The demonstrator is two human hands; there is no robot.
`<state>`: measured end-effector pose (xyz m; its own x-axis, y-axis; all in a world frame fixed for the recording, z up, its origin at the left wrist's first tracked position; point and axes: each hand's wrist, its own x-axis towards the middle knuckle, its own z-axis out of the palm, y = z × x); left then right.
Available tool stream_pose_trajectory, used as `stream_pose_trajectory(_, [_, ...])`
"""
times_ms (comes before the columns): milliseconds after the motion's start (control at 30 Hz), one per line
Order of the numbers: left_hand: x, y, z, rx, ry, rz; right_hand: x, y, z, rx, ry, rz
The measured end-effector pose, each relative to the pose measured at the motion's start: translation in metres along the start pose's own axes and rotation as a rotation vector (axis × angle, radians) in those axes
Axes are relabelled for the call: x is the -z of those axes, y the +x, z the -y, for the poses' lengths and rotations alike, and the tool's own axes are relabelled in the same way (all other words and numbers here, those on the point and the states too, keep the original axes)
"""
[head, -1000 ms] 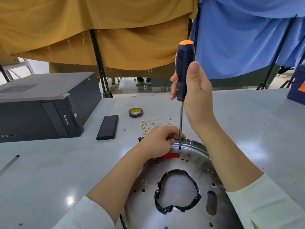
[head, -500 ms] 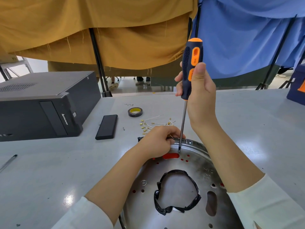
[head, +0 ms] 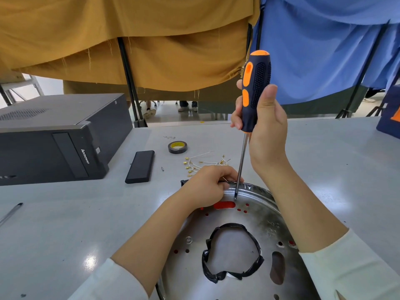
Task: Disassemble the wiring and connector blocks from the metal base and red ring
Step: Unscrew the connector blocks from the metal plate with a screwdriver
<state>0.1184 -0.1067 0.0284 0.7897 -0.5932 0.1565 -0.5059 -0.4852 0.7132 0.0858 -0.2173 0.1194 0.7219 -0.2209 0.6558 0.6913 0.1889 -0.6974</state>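
Your right hand (head: 265, 126) is wrapped around the black-and-orange handle of the screwdriver (head: 255, 87), thumb laid up along the grip and fingers curled behind it, holding the tool almost upright with the handle tipped slightly to the right. Its shaft runs down to a tip that meets the metal base (head: 249, 215) just inside the far rim, directly below your grip. Your left hand (head: 207, 187) is closed over that far rim just left of the tip, fingers curled and pinching a thin dark strand there; what lies under the palm is hidden. The base is a round, shiny perforated disc lying flat on the grey table (head: 65, 224) right in front of you, between your forearms. Red (head: 224, 205) shows through a slot and several small holes just nearer you than the tip, which is all you can see of the red ring. Black tape (head: 216, 276) edges the disc's large central opening. Beyond your left hand, loose white wires with brass terminals (head: 194, 164) lie on the table, with a tape roll (head: 177, 147), a flat black case (head: 140, 166) and a black computer tower (head: 54, 137) further left.
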Motion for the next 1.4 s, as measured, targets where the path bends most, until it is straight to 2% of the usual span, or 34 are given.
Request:
stream_pose_trajectory(100, [0.0, 0.0, -0.001, 0.001, -0.003, 0.002, 0.0, 0.0, 0.004, 0.016, 0.036, 0.037])
stream_pose_trajectory(400, [0.001, -0.001, -0.003, -0.003, 0.014, -0.001, 0.005, 0.002, -0.001, 0.008, -0.119, 0.009])
stream_pose_trajectory(633, [0.002, -0.002, -0.004, -0.002, 0.021, 0.002, 0.005, 0.003, 0.0, -0.042, 0.094, 0.073])
stream_pose_trajectory(833, [0.003, -0.003, -0.006, 0.009, 0.025, 0.006, 0.006, 0.003, 0.004, 0.045, -0.026, 0.02])
stream_pose_trajectory(1000, [0.002, -0.003, -0.006, 0.01, 0.023, 0.003, 0.007, 0.006, 0.003, -0.001, -0.032, -0.046])
stream_pose_trajectory(1167, [0.002, -0.003, -0.005, 0.011, 0.024, 0.01, 0.005, 0.006, 0.008, -0.004, 0.068, 0.016])
stream_pose_trajectory(1400, [0.002, -0.003, -0.004, 0.021, 0.029, 0.004, 0.005, 0.005, 0.008, 0.005, -0.032, 0.054])
